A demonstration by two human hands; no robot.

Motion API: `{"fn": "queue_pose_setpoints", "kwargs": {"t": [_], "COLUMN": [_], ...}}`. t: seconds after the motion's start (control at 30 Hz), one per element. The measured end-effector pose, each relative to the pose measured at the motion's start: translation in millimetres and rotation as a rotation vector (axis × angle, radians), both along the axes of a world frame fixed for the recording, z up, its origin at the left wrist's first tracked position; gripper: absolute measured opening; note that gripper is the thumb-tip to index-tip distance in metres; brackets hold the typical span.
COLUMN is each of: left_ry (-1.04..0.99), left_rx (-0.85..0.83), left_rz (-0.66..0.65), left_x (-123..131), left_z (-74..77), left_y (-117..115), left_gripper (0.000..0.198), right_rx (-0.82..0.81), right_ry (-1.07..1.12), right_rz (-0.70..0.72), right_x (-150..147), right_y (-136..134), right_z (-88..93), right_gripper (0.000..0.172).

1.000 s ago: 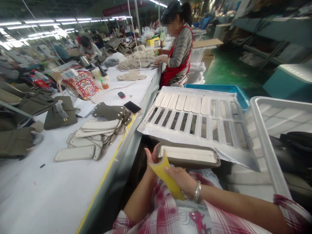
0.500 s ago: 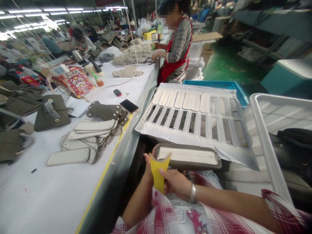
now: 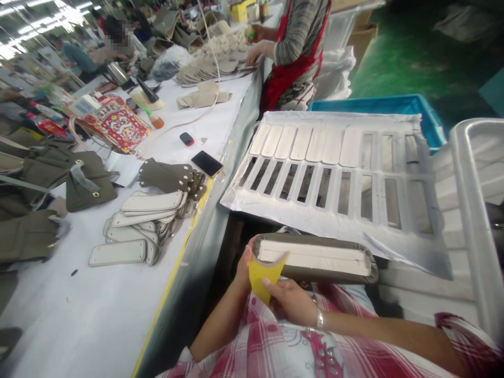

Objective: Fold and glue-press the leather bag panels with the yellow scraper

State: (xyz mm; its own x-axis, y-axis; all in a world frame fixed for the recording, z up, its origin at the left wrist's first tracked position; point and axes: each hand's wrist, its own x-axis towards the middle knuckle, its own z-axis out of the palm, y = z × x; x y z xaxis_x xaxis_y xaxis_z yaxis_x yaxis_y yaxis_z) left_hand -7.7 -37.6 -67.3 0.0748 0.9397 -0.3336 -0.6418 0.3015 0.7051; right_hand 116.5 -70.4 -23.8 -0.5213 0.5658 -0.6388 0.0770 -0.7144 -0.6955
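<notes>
An olive-grey bag body (image 3: 303, 240) lies across my lap, its pale strip-shaped bottom panel facing up. My left hand (image 3: 245, 265) grips the bag's left end, with its fingers partly hidden behind the bag and a yellow tool. In my right hand (image 3: 295, 303) is a yellow scraper (image 3: 263, 277) with a curved-in top edge, pinched under the thumb. The scraper's upper edge overlaps the left part of the pale panel; whether it touches cannot be made out. Behind the bag, a white slotted rack (image 3: 283, 210) carries a row of pale rounded strips (image 3: 299, 143).
On the white table (image 3: 94, 310) to my left lie stacked pale strips (image 3: 118, 252), olive pieces, a phone (image 3: 207, 163) and an olive bag (image 3: 88, 184). A white basket (image 3: 468, 210) stands at right, a blue crate (image 3: 366, 103) behind the rack. A co-worker (image 3: 299, 47) works farther up the table.
The view has tipped downward. The scraper has turned clockwise and leans more to the right over the pale panel. Both hands keep their hold.
</notes>
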Motion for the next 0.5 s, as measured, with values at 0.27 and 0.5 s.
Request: {"fn": "queue_pose_setpoints", "kwargs": {"t": [0.27,0.5], "left_ry": [0.36,1.446], "left_rx": [0.053,0.429], "left_rz": [-0.119,-0.24], "left_x": [-8,-27], "left_z": [12.2,55.6], "left_y": [6,40], "left_gripper": [0.046,0.043], "right_rx": [-0.095,-0.11], "right_ry": [-0.039,-0.203], "right_rz": [-0.101,-0.184], "right_x": [5,-4], "right_y": [9,7], "right_z": [14.8,28.5], "right_gripper": [0.047,0.037]}}
